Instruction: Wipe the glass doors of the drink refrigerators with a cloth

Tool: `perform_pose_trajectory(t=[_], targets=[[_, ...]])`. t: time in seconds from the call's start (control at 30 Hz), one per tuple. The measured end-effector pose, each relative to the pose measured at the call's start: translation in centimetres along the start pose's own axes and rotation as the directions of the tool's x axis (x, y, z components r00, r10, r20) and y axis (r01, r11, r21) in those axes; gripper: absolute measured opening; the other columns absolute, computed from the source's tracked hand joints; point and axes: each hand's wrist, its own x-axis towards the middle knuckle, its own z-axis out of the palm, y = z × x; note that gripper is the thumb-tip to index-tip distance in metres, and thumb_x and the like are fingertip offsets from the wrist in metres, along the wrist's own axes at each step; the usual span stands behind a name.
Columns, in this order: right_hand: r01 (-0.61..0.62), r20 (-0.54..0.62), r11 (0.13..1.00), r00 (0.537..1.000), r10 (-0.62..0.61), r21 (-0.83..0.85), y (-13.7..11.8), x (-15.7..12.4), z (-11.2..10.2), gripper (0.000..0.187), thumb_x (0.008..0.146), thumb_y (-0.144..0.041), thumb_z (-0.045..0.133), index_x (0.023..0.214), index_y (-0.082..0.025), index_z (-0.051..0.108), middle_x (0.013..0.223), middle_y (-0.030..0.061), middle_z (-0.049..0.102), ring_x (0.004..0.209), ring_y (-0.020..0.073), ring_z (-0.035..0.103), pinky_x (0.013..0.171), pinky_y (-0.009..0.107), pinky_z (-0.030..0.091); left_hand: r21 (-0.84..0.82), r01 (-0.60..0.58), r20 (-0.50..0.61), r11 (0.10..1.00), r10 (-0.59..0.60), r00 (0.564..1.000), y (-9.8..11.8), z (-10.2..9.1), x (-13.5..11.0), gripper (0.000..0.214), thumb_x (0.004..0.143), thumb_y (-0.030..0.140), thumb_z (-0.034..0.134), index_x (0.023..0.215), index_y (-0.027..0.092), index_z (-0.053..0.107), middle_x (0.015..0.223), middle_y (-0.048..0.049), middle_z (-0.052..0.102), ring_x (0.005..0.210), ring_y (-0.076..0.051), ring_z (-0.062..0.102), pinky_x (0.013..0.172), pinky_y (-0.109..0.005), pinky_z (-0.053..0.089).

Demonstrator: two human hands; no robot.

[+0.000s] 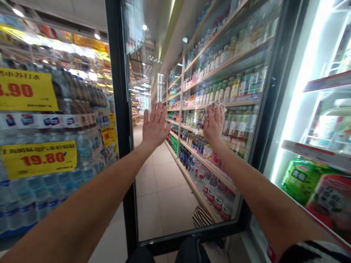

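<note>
The right hand [214, 127] grips a bunched cloth [219, 104], fingers laid over it; the cloth sits beneath that hand, apparently against the glass [167, 182]; it is likely light, soft and limp, best held as a pad under spread fingers; the left hand [155, 126], beside the grip, is open and holds nothing, palm toward the glass, contact uncertain; the glass is probably stiff, smooth and breakable, suiting flat pressure; around both hands runs the dark frame [119, 91], likely the firmer hold; lit shelves [315, 154] stand right of the grip.
</note>
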Motion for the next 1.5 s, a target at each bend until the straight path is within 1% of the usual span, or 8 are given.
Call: perform_pose_trajectory(t=[0.2, 0.4, 0.67, 0.9, 1.03, 1.17, 1.37, 1.5], targets=[[0.370, 0.173, 0.925, 0.909, -0.380, 0.092, -2.3, -3.0, -0.3, 0.047, 0.081, -0.021, 0.042, 0.127, -0.025, 0.048, 0.138, 0.0049, 0.042, 0.134, 0.0228, 0.025, 0.108, 0.046, 0.025, 0.053, -0.028, 0.019, 0.998, 0.027, 0.999, -0.3, -0.2, -1.1, 0.060, 0.085, 0.040, 0.041, 0.138, 0.015, 0.029, 0.147, -0.0123, 0.023, 0.138, -0.024, 0.011, 0.112, -0.047, 0.005], [-0.105, -0.083, 0.994, 0.991, 0.106, 0.013, 1.2, -2.2, 0.1, 0.052, 0.081, -0.020, 0.036, 0.132, -0.018, 0.042, 0.141, 0.0121, 0.035, 0.134, 0.0286, 0.024, 0.103, 0.055, 0.028, 0.061, -0.031, -0.001, 0.998, 0.031, 1.000, -0.6, 0.2, -1.5, 0.059, 0.084, 0.038, 0.042, 0.138, 0.017, 0.030, 0.147, -0.0106, 0.024, 0.138, -0.023, 0.013, 0.112, -0.048, 0.006], [0.319, 0.208, 0.940, 0.917, -0.339, 0.124, -3.8, -5.3, -0.7, 0.047, 0.080, -0.020, 0.042, 0.126, -0.024, 0.050, 0.137, 0.0059, 0.044, 0.134, 0.0227, 0.026, 0.108, 0.046, 0.025, 0.074, -0.036, -0.007, 0.997, 0.037, 0.999, -0.3, -0.1, -1.8, 0.060, 0.085, 0.038, 0.041, 0.139, 0.017, 0.028, 0.147, -0.0107, 0.025, 0.138, -0.023, 0.013, 0.112, -0.047, 0.007], [-0.163, -0.132, 0.987, 0.978, 0.160, -0.011, 2.0, -4.7, -0.5, 0.051, 0.081, -0.018, 0.036, 0.131, -0.014, 0.044, 0.138, 0.0163, 0.038, 0.133, 0.0302, 0.026, 0.101, 0.056, 0.031, 0.057, -0.030, -0.031, 0.998, 0.032, 0.999, -0.4, 0.3, -2.2, 0.060, 0.086, 0.038, 0.040, 0.140, 0.019, 0.025, 0.147, -0.0098, 0.024, 0.138, -0.022, 0.013, 0.112, -0.047, 0.006], [0.058, 0.043, 0.997, 0.997, -0.060, 0.044, -2.4, -5.9, -0.5, 0.048, 0.081, -0.020, 0.039, 0.128, -0.019, 0.048, 0.138, 0.0110, 0.040, 0.134, 0.0275, 0.024, 0.105, 0.050, 0.030, 0.042, -0.020, -0.039, 0.999, 0.021, 0.999, -0.2, 0.4, -2.7, 0.061, 0.086, 0.037, 0.040, 0.141, 0.020, 0.022, 0.147, -0.0102, 0.024, 0.138, -0.022, 0.012, 0.112, -0.049, 0.006], [0.327, 0.195, 0.936, 0.917, -0.348, 0.129, -4.6, -6.9, -0.8, 0.046, 0.079, -0.020, 0.044, 0.125, -0.026, 0.052, 0.136, 0.0052, 0.046, 0.134, 0.0232, 0.027, 0.108, 0.045, 0.028, 0.055, -0.029, -0.033, 0.998, 0.031, 0.999, -0.3, 0.6, -3.6, 0.061, 0.086, 0.036, 0.041, 0.141, 0.019, 0.022, 0.146, -0.0114, 0.024, 0.138, -0.023, 0.011, 0.112, -0.049, 0.007], [-0.081, -0.040, 0.997, 0.996, 0.081, 0.006, -0.2, -6.1, -0.7, 0.050, 0.081, -0.018, 0.036, 0.130, -0.018, 0.047, 0.138, 0.0131, 0.040, 0.134, 0.0288, 0.025, 0.102, 0.055, 0.030, 0.050, -0.027, -0.024, 0.998, 0.028, 0.999, -0.6, 1.1, -4.4, 0.063, 0.085, 0.035, 0.043, 0.141, 0.019, 0.021, 0.146, -0.0113, 0.023, 0.138, -0.023, 0.012, 0.112, -0.049, 0.006], [0.028, 0.046, 0.999, 0.998, -0.030, 0.034, -3.2, -6.8, -0.6, 0.048, 0.081, -0.019, 0.039, 0.129, -0.019, 0.048, 0.138, 0.0111, 0.041, 0.135, 0.0272, 0.023, 0.105, 0.050, 0.030, 0.064, -0.032, -0.030, 0.997, 0.034, 0.999, -0.6, 1.2, -4.4, 0.062, 0.085, 0.036, 0.042, 0.141, 0.019, 0.021, 0.146, -0.0118, 0.023, 0.138, -0.023, 0.012, 0.112, -0.049, 0.006]])
